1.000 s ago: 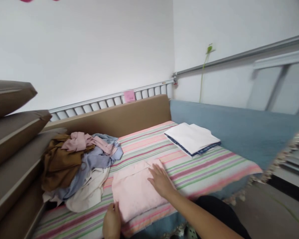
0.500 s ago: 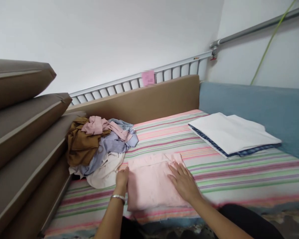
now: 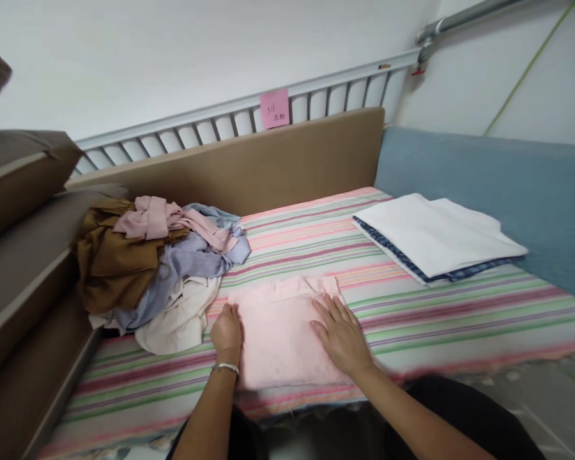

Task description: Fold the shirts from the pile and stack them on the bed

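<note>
Lying left of the folded pale-pink fabric rectangle (image 3: 282,345), a rumpled heap of brown, pink, blue and white cloth (image 3: 165,265) shares its pink-and-green striped cloth cover (image 3: 436,322). At the rectangle's left edge is the left hand (image 3: 227,329), fingers curled; whether they pinch it, I cannot tell. The right hand (image 3: 341,337) rests open on its right side, fingers spread. Beyond it to the right lies folded white cloth (image 3: 434,230) over navy checked fabric (image 3: 397,248).

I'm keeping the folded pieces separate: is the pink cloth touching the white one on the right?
Apart. The head view shows striped cover between the pink cloth and the white cloth.
</note>
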Demonstrator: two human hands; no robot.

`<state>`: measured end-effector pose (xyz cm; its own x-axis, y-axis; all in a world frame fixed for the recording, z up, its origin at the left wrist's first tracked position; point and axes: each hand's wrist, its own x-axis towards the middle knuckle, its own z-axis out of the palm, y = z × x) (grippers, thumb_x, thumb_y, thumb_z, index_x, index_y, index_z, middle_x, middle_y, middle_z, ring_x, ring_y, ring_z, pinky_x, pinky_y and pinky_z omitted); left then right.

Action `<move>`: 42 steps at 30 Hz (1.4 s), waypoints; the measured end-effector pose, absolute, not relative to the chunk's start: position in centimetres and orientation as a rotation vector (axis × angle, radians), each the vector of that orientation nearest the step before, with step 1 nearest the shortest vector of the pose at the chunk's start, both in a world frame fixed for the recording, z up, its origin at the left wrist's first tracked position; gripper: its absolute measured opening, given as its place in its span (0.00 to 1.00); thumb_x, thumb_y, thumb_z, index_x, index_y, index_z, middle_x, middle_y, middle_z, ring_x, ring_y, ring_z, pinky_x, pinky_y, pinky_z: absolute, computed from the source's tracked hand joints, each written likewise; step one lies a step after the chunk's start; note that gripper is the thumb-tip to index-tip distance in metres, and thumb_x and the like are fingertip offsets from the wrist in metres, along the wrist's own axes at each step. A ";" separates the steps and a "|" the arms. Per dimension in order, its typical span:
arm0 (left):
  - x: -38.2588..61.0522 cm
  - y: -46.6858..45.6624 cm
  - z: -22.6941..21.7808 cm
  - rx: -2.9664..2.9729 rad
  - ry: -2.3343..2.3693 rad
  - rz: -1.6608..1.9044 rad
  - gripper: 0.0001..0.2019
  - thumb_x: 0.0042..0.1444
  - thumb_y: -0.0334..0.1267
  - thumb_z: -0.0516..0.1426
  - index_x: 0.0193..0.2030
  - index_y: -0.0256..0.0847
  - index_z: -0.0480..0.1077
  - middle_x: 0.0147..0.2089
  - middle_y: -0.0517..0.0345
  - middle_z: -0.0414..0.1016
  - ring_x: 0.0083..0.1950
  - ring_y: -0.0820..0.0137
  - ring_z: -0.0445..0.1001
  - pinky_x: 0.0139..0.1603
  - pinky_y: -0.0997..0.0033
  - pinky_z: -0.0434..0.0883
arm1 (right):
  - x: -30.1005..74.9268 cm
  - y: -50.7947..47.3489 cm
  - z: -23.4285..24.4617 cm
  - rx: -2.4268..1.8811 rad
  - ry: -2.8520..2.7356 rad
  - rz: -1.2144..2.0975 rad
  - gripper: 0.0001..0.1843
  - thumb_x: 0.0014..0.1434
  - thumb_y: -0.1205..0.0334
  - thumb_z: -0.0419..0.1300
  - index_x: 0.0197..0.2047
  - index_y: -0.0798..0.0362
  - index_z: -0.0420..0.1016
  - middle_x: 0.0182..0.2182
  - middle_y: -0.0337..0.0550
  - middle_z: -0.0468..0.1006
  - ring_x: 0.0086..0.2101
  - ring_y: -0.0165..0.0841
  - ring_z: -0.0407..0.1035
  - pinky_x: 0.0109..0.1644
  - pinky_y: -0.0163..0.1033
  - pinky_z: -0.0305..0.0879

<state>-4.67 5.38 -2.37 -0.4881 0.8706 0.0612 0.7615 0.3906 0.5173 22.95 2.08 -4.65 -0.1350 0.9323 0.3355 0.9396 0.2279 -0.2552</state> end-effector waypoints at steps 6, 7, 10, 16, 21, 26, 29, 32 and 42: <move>-4.8 5.9 -2.3 1.316 2.321 0.779 0.16 0.59 0.47 0.48 0.39 0.38 0.69 0.34 0.43 0.75 0.39 0.58 0.73 0.37 0.66 0.61 | 22.7 2.0 -4.5 -1.743 -2.125 -0.062 0.27 0.63 0.51 0.47 0.62 0.50 0.62 0.63 0.48 0.58 0.63 0.45 0.47 0.64 0.53 0.46; -5.1 5.8 -1.9 1.286 2.275 0.810 0.15 0.58 0.47 0.48 0.38 0.38 0.69 0.35 0.44 0.76 0.41 0.59 0.73 0.37 0.67 0.61 | 22.7 2.0 -4.5 -1.740 -2.121 -0.055 0.27 0.62 0.51 0.47 0.62 0.50 0.62 0.63 0.48 0.58 0.63 0.45 0.47 0.64 0.53 0.46; -6.5 4.5 -0.8 1.159 2.102 0.880 0.17 0.59 0.48 0.46 0.34 0.38 0.68 0.37 0.47 0.76 0.38 0.65 0.73 0.37 0.70 0.64 | 23.0 2.5 -4.8 -1.703 -2.092 0.012 0.27 0.62 0.51 0.47 0.62 0.52 0.62 0.62 0.50 0.59 0.63 0.45 0.47 0.64 0.54 0.46; -8.9 -1.0 -0.3 0.860 1.723 0.797 0.18 0.55 0.49 0.47 0.34 0.36 0.68 0.28 0.50 0.74 0.25 0.68 0.72 0.29 0.67 0.69 | 25.6 2.5 -4.9 -1.555 -1.745 0.347 0.29 0.63 0.52 0.42 0.62 0.58 0.59 0.60 0.54 0.63 0.59 0.39 0.57 0.62 0.49 0.55; -8.7 -2.2 -0.6 0.817 1.655 0.749 0.15 0.51 0.48 0.52 0.30 0.36 0.68 0.26 0.51 0.74 0.28 0.67 0.74 0.32 0.67 0.71 | 26.5 0.5 -4.6 -1.510 -1.847 0.243 0.29 0.63 0.52 0.41 0.62 0.60 0.60 0.61 0.55 0.61 0.61 0.39 0.53 0.64 0.49 0.51; -7.6 -1.5 -0.4 1.007 1.951 0.779 0.13 0.55 0.43 0.49 0.31 0.36 0.68 0.30 0.50 0.75 0.33 0.65 0.74 0.32 0.69 0.68 | 25.5 -0.7 -5.2 -1.699 -2.083 0.072 0.27 0.63 0.51 0.44 0.61 0.53 0.62 0.62 0.49 0.59 0.62 0.42 0.51 0.63 0.53 0.50; -6.9 -1.5 -0.4 1.213 2.189 0.770 0.14 0.59 0.42 0.46 0.37 0.37 0.69 0.39 0.46 0.76 0.42 0.63 0.74 0.38 0.69 0.65 | 25.2 -1.0 -5.3 -1.770 -2.118 0.009 0.27 0.63 0.51 0.45 0.62 0.51 0.61 0.63 0.47 0.57 0.63 0.40 0.49 0.64 0.52 0.47; -6.2 -1.7 -0.5 1.378 2.334 0.624 0.17 0.60 0.43 0.44 0.40 0.37 0.69 0.36 0.41 0.75 0.41 0.57 0.74 0.39 0.63 0.64 | 25.1 -1.3 -4.7 -1.799 -2.152 0.026 0.27 0.63 0.53 0.46 0.63 0.51 0.60 0.64 0.46 0.55 0.63 0.39 0.47 0.65 0.50 0.45; -5.1 -1.9 -1.0 1.740 2.479 0.112 0.23 0.64 0.44 0.34 0.45 0.37 0.65 0.32 0.46 0.77 0.36 0.58 0.77 0.33 0.64 0.66 | 26.0 -0.3 -2.9 -1.676 -1.876 0.288 0.22 0.60 0.61 0.50 0.56 0.55 0.68 0.58 0.49 0.66 0.58 0.38 0.58 0.62 0.44 0.53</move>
